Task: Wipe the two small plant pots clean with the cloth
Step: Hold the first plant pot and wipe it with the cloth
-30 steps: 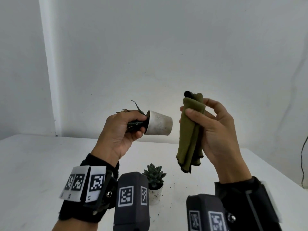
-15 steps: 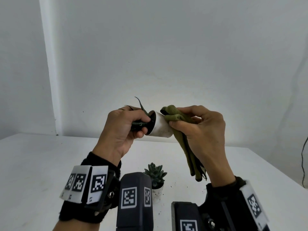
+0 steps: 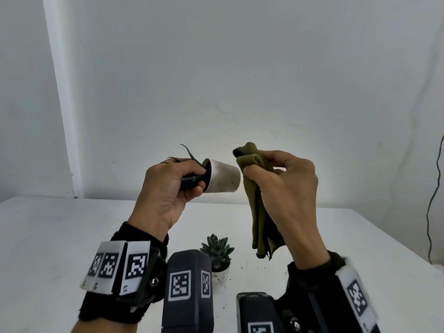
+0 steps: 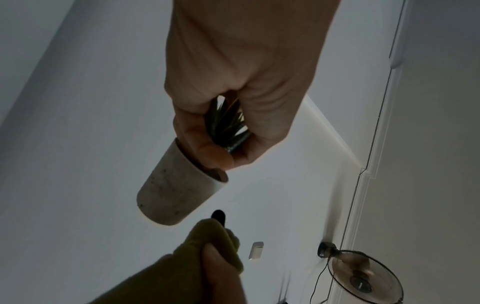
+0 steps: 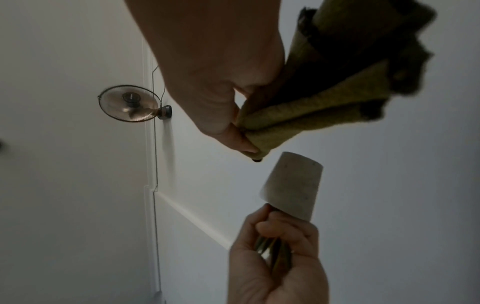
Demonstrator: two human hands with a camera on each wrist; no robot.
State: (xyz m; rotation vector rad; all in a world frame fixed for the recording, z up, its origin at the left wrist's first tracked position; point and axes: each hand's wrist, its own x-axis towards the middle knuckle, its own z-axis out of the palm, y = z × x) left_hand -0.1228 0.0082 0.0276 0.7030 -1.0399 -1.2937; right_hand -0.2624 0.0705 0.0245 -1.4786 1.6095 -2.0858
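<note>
— Change since half a second back?

— Cloth (image 3: 254, 179) off the pot (image 3: 222, 176) again. Pressed over the base end just before; now just beside it, a thin gap showing in both wrist views.

— Grips?

— Left hand (image 3: 168, 186) curled round the dark leaves at the rim, carrying the pot tipped sideways in mid-air, base pointing toward the cloth. Right hand (image 3: 283, 186) pinched on the bunched top of the cloth, the rest hanging down loose.

— Meaning for the job?

— Probably one stroke over, another to follow. Dark specks visible on the pot wall (image 4: 168, 191), so not clean yet.

— Second pot?

— Succulent pot (image 3: 219, 275) upright on the table (image 3: 60, 236), between the wrists, partly hidden by the wrist rig. Specks on its wall too, crumbs of soil around it. Likely untouched, so well under halfway.

— Risk?

— Hold on leaves rather than pot: firm rubbing liable to loosen the plant.
</note>
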